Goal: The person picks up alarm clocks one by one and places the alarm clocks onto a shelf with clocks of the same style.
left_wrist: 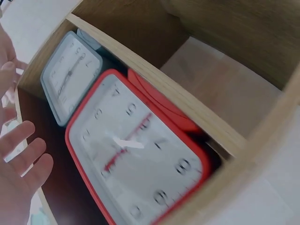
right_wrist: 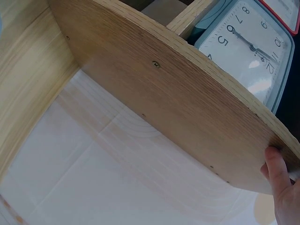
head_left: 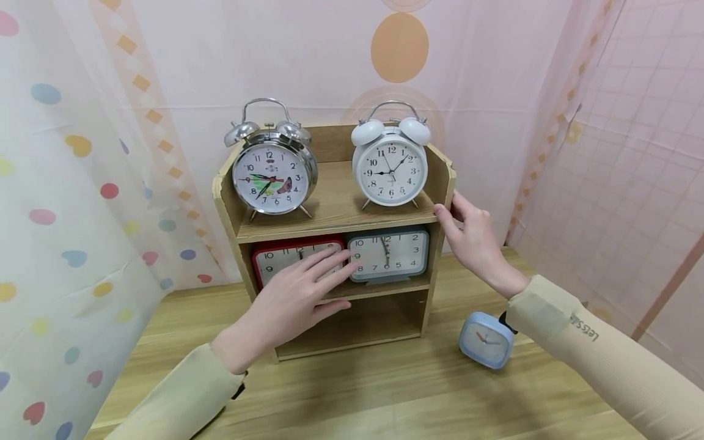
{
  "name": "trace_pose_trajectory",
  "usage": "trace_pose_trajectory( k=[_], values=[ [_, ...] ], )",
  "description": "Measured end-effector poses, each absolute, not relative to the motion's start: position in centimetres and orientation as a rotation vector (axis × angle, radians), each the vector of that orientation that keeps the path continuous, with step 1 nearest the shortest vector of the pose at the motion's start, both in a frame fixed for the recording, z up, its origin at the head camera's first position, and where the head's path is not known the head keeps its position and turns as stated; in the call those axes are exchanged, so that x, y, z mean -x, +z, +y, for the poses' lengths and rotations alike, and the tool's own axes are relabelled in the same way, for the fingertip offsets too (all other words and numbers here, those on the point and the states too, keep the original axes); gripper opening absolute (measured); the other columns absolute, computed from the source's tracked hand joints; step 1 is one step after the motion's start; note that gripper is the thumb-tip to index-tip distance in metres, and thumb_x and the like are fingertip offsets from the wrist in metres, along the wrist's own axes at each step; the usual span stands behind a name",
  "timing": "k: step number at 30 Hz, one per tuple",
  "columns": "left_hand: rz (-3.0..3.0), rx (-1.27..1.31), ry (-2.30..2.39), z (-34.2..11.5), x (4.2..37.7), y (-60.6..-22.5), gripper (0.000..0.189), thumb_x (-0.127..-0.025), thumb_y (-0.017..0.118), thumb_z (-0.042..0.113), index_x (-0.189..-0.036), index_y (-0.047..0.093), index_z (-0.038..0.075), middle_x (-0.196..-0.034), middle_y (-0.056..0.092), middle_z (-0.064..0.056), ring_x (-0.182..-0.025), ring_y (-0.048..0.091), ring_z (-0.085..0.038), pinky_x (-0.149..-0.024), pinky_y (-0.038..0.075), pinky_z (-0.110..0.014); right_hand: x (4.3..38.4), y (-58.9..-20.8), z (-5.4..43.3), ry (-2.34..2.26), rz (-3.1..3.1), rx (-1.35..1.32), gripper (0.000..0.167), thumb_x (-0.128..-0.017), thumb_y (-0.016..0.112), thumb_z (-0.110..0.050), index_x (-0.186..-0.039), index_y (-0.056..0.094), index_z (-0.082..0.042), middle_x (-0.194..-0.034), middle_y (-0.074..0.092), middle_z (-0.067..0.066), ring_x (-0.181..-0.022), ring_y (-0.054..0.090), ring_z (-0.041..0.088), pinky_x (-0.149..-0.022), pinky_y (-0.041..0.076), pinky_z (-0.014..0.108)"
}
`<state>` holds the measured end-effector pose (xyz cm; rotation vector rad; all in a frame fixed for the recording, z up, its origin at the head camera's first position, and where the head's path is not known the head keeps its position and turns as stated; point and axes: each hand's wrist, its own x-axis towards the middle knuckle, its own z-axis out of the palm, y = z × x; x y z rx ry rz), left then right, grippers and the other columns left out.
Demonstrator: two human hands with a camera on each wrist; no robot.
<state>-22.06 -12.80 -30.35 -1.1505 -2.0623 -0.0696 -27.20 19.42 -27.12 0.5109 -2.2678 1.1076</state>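
Observation:
A small wooden shelf unit [head_left: 330,229] stands on the table. At its right side panel my right hand [head_left: 475,241] grips the front edge, thumb in front and fingers along the outer face. My left hand [head_left: 297,299] hovers before the middle shelf with fingers extended and holds nothing. Behind it sit a red-framed clock [left_wrist: 133,150], partly hidden in the head view, and a grey-blue framed clock [head_left: 389,253], side by side. On top stand a silver twin-bell alarm clock [head_left: 274,177] at left and a white twin-bell alarm clock [head_left: 391,168] at right.
A small light-blue clock [head_left: 486,340] rests on the wooden table [head_left: 379,397], right of the shelf unit and close to my right sleeve. The unit's lower compartment [head_left: 363,324] is partly in view. Patterned curtains [head_left: 308,55] hang behind and on both sides.

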Motion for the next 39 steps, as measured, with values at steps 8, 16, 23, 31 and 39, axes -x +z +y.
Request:
trace_pose_trajectory(
  k=[8,16,23,31,39],
  values=[
    [-2.045,1.147,-0.157,-16.9,20.6,-30.8,0.054,-0.097,0.072,0.045,-0.139,0.068,0.012,-0.139,0.072,-0.015,-0.128,0.069,-0.036,-0.101,0.061,-0.049,27.1,-27.1,19.4,1.125,-2.265,-0.512,0.041,-0.111,0.051,-0.021,-0.143,0.058,0.003,-0.138,0.067,0.030,-0.127,0.069,0.044,-0.107,0.056,0.058],
    [-2.034,1.072,-0.183,-20.2,18.7,-31.3,0.063,-0.107,0.037,0.059,-0.138,0.069,0.015,-0.136,0.073,-0.011,-0.123,0.071,-0.035,-0.089,0.062,-0.047,27.1,-27.1,19.3,1.119,-2.266,-0.512,0.041,-0.111,0.051,-0.022,-0.143,0.058,0.003,-0.138,0.067,0.030,-0.126,0.069,0.044,-0.107,0.056,0.058],
    [-2.089,0.979,-0.214,-23.1,17.4,-32.2,0.066,-0.105,0.038,0.064,-0.139,0.069,0.016,-0.137,0.072,-0.009,-0.128,0.065,-0.029,-0.115,0.047,-0.016,27.1,-27.1,19.3,1.110,-2.259,-0.509,0.040,-0.111,0.051,-0.022,-0.142,0.059,0.003,-0.136,0.069,0.030,-0.126,0.070,0.044,-0.106,0.057,0.058],
    [-2.179,0.901,-0.266,-26.3,16.7,-33.6,0.070,-0.103,0.043,0.069,-0.140,0.069,0.015,-0.136,0.071,-0.012,-0.154,0.034,0.010,-0.124,0.018,-0.001,27.0,-27.0,19.4,1.105,-2.263,-0.510,0.040,-0.111,0.051,-0.023,-0.141,0.060,0.002,-0.136,0.069,0.029,-0.126,0.070,0.043,-0.106,0.057,0.058],
    [-2.276,0.805,-0.239,-29.1,16.2,-35.5,0.068,-0.092,0.067,0.066,-0.146,0.064,0.025,-0.138,0.072,-0.005,-0.134,0.058,-0.007,-0.114,0.028,0.002,27.0,-27.1,19.3,1.094,-2.259,-0.509,0.040,-0.111,0.051,-0.022,-0.141,0.060,0.003,-0.134,0.070,0.029,-0.125,0.070,0.044,-0.105,0.057,0.058]
  ],
)
